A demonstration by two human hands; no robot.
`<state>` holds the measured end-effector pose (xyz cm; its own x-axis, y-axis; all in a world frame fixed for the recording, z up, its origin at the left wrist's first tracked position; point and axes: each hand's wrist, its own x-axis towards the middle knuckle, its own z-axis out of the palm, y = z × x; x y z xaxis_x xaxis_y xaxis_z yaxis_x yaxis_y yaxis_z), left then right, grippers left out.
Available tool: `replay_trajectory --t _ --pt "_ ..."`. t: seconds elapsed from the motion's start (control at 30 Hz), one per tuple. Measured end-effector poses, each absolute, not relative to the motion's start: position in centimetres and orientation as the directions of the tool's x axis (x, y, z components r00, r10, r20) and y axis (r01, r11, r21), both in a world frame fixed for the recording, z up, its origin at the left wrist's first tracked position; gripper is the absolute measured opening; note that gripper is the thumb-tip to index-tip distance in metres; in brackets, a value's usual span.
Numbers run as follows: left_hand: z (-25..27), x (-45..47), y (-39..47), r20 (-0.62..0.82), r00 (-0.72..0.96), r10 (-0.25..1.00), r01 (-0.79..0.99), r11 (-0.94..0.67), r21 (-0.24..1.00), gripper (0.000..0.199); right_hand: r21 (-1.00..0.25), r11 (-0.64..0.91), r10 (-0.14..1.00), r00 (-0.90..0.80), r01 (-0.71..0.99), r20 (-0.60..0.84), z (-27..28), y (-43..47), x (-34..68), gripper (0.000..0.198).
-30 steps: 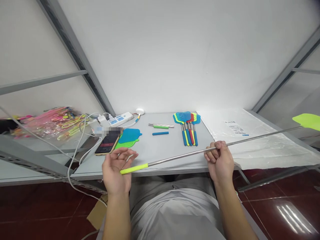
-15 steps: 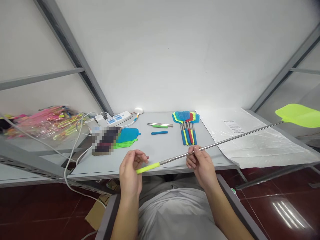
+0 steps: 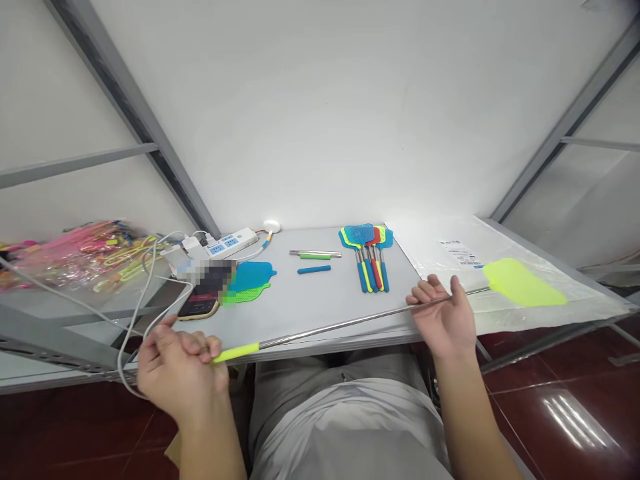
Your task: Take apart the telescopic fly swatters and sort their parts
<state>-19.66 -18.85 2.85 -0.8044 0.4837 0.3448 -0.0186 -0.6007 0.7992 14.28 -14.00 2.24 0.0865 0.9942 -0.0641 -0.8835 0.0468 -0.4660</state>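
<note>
Head view, my left grip [image 3: 183,363] clamped on the handle end [image 3: 237,352] of a yellow fly swatter [image 3: 345,324], steel rod slanting across the desk [image 3: 285,303] front, my right grip [image 3: 445,325] slack against the rod, thumb apart from fingers, swatter head [image 3: 525,283] over white sheeting [image 3: 425,241].

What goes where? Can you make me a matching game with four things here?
Things
1. Long yellow swatter
2. Phone
3. Bunch of swatters
4. Blue tube

Places
A. Beside the white plastic sheet
B. In the left hand, across the right hand
C. Just in front of the green tube
D. Beside the loose blue swatter head

Right pairs: 1-B, 2-D, 3-A, 4-C
</note>
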Motion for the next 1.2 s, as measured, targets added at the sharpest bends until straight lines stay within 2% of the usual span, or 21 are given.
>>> replay_trajectory --t 0.1,0.27,0.37,0.47,0.57,0.7,0.8,0.87,0.93,1.03,1.13,1.2 --pt "2.7 -21.1 -19.3 0.388 -0.849 0.358 0.083 -0.637 0.767 0.009 -0.388 0.173 0.966 0.234 -0.905 -0.114 1.5 -13.6 16.6 0.041" --pt "2.3 -22.6 -19.6 0.416 -0.875 0.245 0.157 -0.671 0.725 0.012 -0.432 0.297 0.915 0.383 -0.852 -0.127 0.6 -13.2 18.4 0.046" --pt "2.2 -22.7 -19.3 0.379 -0.867 0.325 0.083 -0.655 0.751 0.008 -0.497 0.356 0.878 0.465 -0.791 -0.111 0.7 -12.9 17.9 0.045" --pt "1.7 -21.3 -18.3 0.31 -0.766 0.564 -0.071 -0.553 0.83 0.013 -0.559 0.397 0.851 0.52 -0.728 -0.073 0.8 -13.0 15.9 0.043" --pt "0.5 -18.3 -17.2 0.232 -0.606 0.761 -0.118 -0.375 0.92 0.023 -0.622 0.352 0.879 0.475 -0.699 -0.037 0.5 -13.5 12.5 0.038" --pt "-0.9 -13.8 -16.9 0.209 -0.507 0.836 -0.143 -0.321 0.936 0.027 -0.698 0.315 0.905 0.425 -0.643 0.017 -0.1 -14.5 8.5 0.036" --pt "-1.1 -11.3 -17.5 0.217 -0.44 0.871 -0.159 -0.313 0.936 0.025 -0.706 0.292 0.921 0.389 -0.645 0.025 -0.4 -14.9 7.4 0.037" --pt "-0.9 -10.1 -17.8 0.206 -0.454 0.867 -0.208 -0.328 0.921 0.023 -0.704 0.279 0.926 0.378 -0.653 0.015 -0.5 -14.8 7.5 0.037" --pt "-0.7 -9.7 -17.8 0.147 -0.491 0.859 -0.346 -0.347 0.872 0.019 -0.707 0.247 0.936 0.353 -0.663 -0.003 -0.4 -14.7 7.8 0.036" --pt "-0.4 -11.0 -17.3 0.033 -0.529 0.848 -0.562 -0.379 0.735 0.017 -0.703 0.148 0.971 0.238 -0.695 -0.03 0.0 -14.6 8.1 0.033" --pt "0.0 -14.5 -16.9 -0.006 -0.574 0.819 -0.623 -0.432 0.652 0.022 -0.674 0.049 0.995 0.092 -0.737 -0.029 0.5 -14.9 8.0 0.033" --pt "0.4 -17.1 -17.1 -0.021 -0.607 0.795 -0.636 -0.47 0.612 0.026 -0.646 0.029 0.998 0.053 -0.763 -0.019 0.7 -15.1 7.7 0.038"
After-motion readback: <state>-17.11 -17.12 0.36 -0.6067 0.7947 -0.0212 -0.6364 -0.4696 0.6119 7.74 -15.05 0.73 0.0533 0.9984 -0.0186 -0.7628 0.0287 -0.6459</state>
